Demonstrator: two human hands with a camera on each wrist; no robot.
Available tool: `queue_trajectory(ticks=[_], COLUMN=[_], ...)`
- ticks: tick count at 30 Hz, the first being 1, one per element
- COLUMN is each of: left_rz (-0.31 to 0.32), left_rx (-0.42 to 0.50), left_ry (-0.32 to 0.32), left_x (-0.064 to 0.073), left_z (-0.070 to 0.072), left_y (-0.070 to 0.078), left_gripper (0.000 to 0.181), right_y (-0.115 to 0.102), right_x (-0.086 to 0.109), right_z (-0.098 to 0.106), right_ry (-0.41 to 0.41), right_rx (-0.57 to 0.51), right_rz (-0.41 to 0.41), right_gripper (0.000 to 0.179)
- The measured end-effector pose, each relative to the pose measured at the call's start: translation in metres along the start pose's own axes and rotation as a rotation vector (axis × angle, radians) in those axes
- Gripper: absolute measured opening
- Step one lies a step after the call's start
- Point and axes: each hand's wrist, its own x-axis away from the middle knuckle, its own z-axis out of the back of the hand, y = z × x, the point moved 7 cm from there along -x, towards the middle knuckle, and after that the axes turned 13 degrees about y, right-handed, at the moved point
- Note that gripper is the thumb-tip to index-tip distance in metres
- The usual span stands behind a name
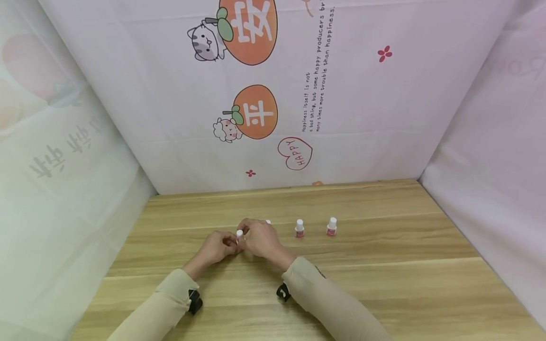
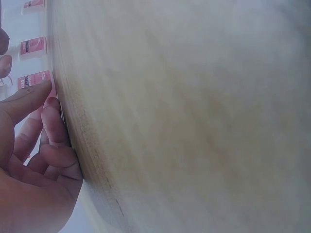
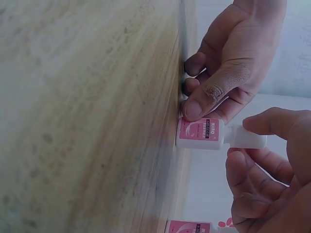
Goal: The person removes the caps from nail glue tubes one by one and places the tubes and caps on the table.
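A small white nail glue bottle [image 1: 240,235] with a pink label stands upright on the wooden table between both hands. At its base, my left hand [image 1: 216,247] pinches the body between thumb and finger, the thumb lying along the label's edge in the right wrist view. My right hand [image 1: 261,239] holds the white cap [image 3: 250,139] between thumb and fingers. The right wrist view shows the cap seated on the bottle's neck and the label facing that camera. In the head view, fingers hide most of the bottle's lower part.
Two matching bottles stand to the right, one nearer [image 1: 299,229] and one farther [image 1: 332,227]. Another white cap [image 1: 268,221] peeks out behind my right hand. A printed white cloth [image 1: 354,118] hangs at the table's back edge, with more cloth at both sides.
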Motion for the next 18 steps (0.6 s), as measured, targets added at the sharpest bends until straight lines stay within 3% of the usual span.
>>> queue_trajectory(ticks=[18], left_rz=[0.035], left_rx=[-0.03], left_ry=[0.009], left_x=[0.0002], left_z=[0.0005], left_y=[-0.0001], left_gripper=[0.011], right_y=[-0.0011], right_x=[-0.001], right_z=[0.0001], right_ry=[0.004], right_rx=[0.016], right_rz=[0.012], right_gripper=[0.015])
